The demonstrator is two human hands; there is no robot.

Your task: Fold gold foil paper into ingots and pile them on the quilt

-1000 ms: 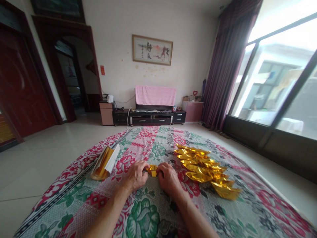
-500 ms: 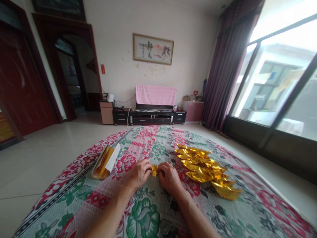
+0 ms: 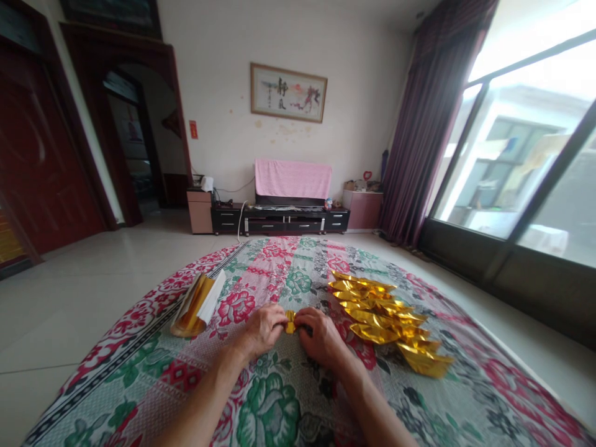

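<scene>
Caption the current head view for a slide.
Left hand and right hand pinch gold paper between curled sheets and folded gold shapes on flowered cloth.

At the lower centre of the frame, a small folded gold foil piece (image 3: pixel 290 322) sits between the left hand (image 3: pixel 266 327) and the right hand (image 3: pixel 321 333), above a rounded, flowered red-and-green cloth (image 3: pixel 267 410). On the cloth, curled gold-and-white sheets (image 3: pixel 198 305) lie left of centre, pointed gold foil shapes (image 3: pixel 388 307) right of centre. Behind, mid-frame, stands a long black cabinet (image 3: pixel 284 226).

Both hands (image 3: pixel 265 328) (image 3: pixel 322 334) close together, in pinching grips
</scene>
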